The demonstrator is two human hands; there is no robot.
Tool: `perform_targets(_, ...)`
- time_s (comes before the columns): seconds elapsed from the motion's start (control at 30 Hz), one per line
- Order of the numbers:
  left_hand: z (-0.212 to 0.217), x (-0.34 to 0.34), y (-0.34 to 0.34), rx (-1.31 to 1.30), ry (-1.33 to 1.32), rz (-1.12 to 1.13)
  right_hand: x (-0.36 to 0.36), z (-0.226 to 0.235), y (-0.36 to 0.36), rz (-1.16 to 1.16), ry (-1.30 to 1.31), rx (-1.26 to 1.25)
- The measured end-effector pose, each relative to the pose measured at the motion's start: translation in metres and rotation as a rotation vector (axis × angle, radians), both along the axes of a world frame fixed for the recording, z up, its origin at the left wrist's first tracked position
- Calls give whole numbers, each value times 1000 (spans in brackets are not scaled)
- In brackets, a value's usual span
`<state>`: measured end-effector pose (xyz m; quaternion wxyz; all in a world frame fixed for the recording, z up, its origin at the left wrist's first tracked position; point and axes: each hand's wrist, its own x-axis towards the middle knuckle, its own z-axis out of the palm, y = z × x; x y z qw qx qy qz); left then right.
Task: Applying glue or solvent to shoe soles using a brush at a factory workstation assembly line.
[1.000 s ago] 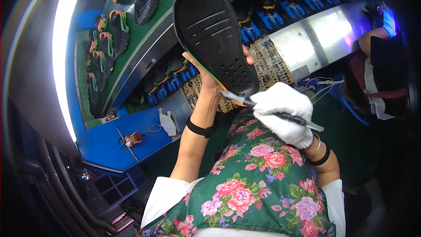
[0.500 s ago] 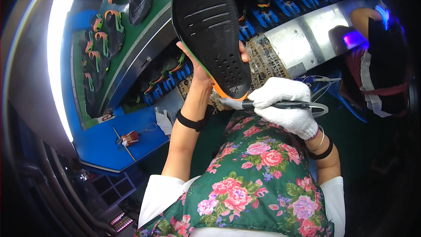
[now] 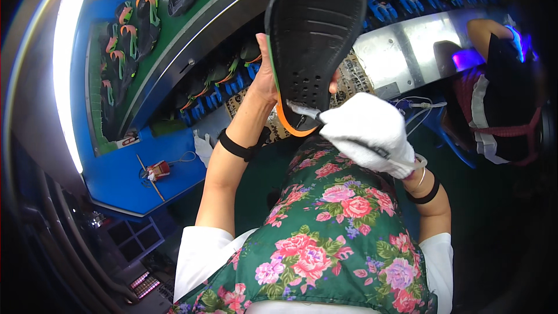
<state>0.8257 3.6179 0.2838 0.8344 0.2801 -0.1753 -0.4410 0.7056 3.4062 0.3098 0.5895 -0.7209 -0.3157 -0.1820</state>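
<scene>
Sole (image 3: 317, 40) gripped by left hand (image 3: 266, 75), brush (image 3: 303, 109) by right hand (image 3: 369, 134) (blue table (image 3: 113, 183) off left).

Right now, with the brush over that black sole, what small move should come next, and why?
Probably a short, light stroke of the brush across the narrow end of the black sole, toward its orange edge. The brush tip appears to lie on that end, the gloved right hand grips the brush, and the bare left hand supports the sole from its side.
</scene>
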Motion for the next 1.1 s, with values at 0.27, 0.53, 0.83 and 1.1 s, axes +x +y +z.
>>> perform_targets(0.27, -7, -1, 11, 232, 82, -102, 7, -2, -10, 259, 55, -11)
perform_targets(0.53, 6, 5, -8, 808, -157, -10, 15, -5, -19, 375, 86, -44)
perform_targets(0.83, -18, -2, -10, 249, 518, 103, 17, -6, -25, 33, 702, 361)
perform_targets(1.1, -58, -51, -26, 176, 466, 404, 30, -11, -27, -224, 266, 44)
